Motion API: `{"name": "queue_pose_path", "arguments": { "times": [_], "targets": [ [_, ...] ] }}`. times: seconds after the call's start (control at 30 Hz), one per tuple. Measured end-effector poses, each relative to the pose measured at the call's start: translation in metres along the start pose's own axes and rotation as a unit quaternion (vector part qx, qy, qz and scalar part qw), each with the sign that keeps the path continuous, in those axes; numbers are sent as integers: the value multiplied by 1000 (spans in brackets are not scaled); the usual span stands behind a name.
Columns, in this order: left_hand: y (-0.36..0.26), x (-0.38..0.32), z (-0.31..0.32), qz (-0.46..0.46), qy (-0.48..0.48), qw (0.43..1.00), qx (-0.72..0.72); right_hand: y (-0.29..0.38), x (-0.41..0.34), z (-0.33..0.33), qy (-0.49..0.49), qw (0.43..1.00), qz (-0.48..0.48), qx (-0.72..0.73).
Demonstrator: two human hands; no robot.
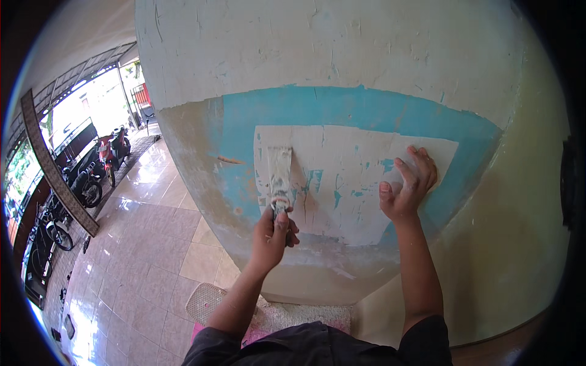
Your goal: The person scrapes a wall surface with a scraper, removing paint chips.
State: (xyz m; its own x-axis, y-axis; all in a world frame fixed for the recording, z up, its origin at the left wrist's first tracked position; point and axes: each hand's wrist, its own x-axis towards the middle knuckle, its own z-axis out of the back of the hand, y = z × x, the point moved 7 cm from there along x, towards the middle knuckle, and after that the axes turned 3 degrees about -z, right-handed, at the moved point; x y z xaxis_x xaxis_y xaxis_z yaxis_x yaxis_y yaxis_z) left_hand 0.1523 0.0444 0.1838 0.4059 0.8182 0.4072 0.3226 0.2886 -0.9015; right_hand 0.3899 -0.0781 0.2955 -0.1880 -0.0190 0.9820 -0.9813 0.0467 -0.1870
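My left hand [274, 233] grips the handle of a putty knife [280, 171], its blade pointing up and smeared with whitish residue. The blade lies over the left part of an off-white patch of coating [320, 151] on the wall. Around that patch runs a band of turquoise paint [311, 105], and small turquoise spots show through it. My right hand [409, 183] rests on the patch's right side, fingers spread and holding nothing. Above the turquoise band, more off-white coating [329, 41] bears scratches and nicks.
Below the wall are a perforated plastic seat [203, 302] and a pink-edged surface [306, 315] strewn with pale flakes. An adjoining wall [494, 256] meets this one at right. Glossy floor tiles [132, 274], a post [55, 164] and several parked motorcycles [106, 153] are at left.
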Motion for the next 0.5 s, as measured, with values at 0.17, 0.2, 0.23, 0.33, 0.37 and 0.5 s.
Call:
{"name": "queue_pose_path", "arguments": {
  "times": [0.17, 0.2, 0.23, 0.33, 0.37, 0.5],
  "targets": [
    [7, -6, -6, -8, -12, 1000, 19, 1, -1, 0, -3, 1000, -2, 2],
    [14, -11, -9, 13, -14, 1000, 7, 1, -1, 0, -3, 1000, -1, 1],
    [19, -12, -10, 34, -17, 999, -5, 1, -1, 1, -4, 1000, 0, 2],
    [0, 4, -9, 20, -11, 1000, 1, 2, -2, 1, 0, 1000, -1, 1],
    [-9, 9, -10, 10, -4, 1000, 4, 1, -2, 1, 2, 1000, -3, -3],
    [3, -3, -8, 35, -9, 999, 7, 1, -1, 1, -2, 1000, -5, 4]
  ]
}}
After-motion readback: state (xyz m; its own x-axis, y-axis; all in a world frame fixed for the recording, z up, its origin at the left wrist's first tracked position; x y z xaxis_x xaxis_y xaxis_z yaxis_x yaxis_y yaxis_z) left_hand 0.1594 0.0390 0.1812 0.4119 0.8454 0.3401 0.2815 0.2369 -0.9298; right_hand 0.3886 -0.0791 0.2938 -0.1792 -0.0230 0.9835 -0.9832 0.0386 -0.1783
